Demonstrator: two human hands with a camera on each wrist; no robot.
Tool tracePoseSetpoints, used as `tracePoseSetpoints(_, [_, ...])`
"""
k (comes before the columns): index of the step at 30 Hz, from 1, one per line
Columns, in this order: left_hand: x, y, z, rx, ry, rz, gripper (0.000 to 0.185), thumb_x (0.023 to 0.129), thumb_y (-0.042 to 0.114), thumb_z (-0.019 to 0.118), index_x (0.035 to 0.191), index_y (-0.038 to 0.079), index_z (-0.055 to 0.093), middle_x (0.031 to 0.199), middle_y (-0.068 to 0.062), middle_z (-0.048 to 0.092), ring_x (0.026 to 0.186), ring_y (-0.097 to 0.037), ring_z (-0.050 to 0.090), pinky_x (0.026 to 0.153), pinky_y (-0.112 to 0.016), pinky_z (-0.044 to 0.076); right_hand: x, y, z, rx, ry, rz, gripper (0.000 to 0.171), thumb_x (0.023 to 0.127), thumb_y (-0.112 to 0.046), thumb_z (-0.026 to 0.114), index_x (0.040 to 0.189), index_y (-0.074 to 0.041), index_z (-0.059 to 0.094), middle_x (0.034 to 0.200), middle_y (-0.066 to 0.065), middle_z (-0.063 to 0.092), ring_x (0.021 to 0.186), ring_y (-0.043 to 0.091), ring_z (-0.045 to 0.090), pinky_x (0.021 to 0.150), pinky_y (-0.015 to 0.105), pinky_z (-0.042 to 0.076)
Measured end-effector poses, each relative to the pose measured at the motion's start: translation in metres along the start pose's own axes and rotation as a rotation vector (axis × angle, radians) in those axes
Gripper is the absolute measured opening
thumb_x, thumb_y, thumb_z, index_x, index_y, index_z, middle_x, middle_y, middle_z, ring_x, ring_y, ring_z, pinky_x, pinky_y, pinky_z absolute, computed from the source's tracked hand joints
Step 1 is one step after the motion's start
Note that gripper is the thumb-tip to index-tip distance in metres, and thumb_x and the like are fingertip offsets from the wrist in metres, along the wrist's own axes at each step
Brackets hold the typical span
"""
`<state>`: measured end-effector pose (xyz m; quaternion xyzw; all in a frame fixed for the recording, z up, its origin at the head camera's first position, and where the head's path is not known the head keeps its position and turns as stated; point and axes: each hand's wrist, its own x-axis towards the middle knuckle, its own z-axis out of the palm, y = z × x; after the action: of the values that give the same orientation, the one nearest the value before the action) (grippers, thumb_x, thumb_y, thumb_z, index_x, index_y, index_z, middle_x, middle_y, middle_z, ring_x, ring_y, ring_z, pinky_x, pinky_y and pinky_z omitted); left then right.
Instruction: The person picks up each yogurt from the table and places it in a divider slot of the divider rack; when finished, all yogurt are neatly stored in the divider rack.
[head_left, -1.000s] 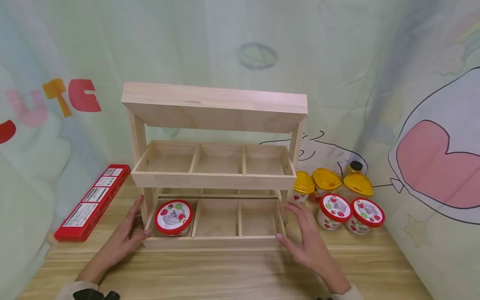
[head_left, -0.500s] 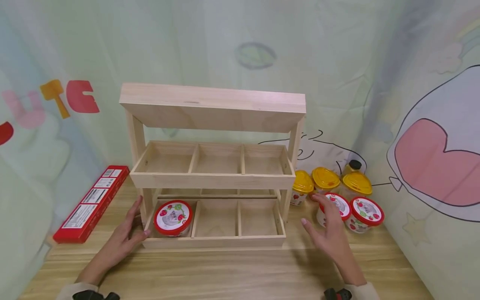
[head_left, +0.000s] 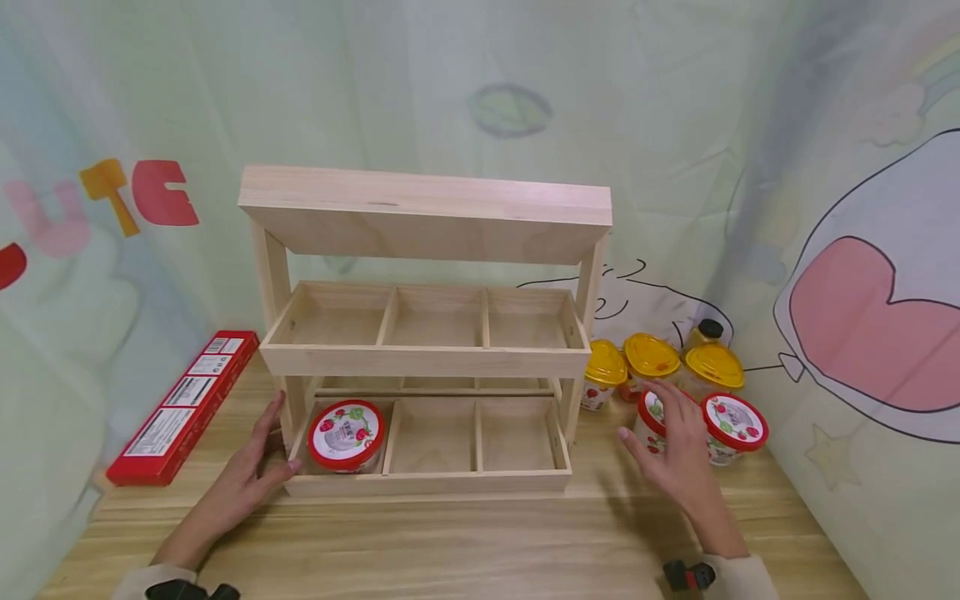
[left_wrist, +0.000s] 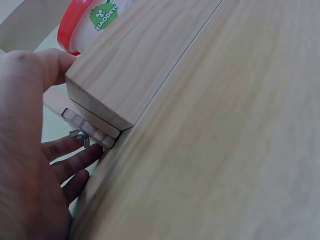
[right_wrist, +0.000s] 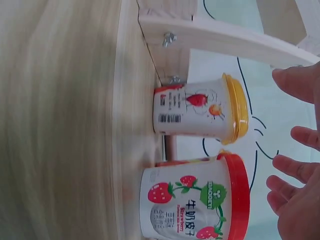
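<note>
At lower right, the right hand hovers with spread, empty fingers over a red-lidded cup; a clumsy reach could topple neighbouring cups. The left hand, fingers relaxed, touches the wooden rack.

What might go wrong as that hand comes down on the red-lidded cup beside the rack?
The right hand is open above a red-lidded strawberry cup that stands close to a second red-lidded cup and the yellow-lidded cups, so spread fingers might topple a neighbour.
</note>
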<state>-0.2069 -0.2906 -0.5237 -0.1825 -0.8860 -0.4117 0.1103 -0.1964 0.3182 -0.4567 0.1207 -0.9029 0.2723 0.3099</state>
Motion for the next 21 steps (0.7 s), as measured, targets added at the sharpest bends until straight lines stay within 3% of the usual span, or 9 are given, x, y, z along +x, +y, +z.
tracePoseSetpoints(9, [0.000,-0.001,0.001,-0.011,0.005,0.009,0.106,0.095,0.012,0.075,0.175,0.026,0.007,0.157,-0.036,0.046,0.128,0.027,0.031,0.101,0.002,0.026,0.006,0.016,-0.002,-0.078,0.003,0.011,0.076,0.082,-0.023,0.085,0.145,0.005,0.054,0.149,0.031,0.055,0.138,0.052,0.047,0.115,0.076,0.030])
tracePoseSetpoints(21, [0.000,0.000,0.000,-0.013,0.004,0.009,0.106,0.095,0.012,0.075,0.175,0.026,0.006,0.160,-0.037,0.042,0.130,0.027,0.029,0.101,0.003,0.024,0.007,0.027,-0.005,-0.165,-0.160,0.156,0.079,0.088,-0.028,0.083,0.150,0.006,0.046,0.156,0.032,0.045,0.145,0.054,0.038,0.120,0.077,0.026])
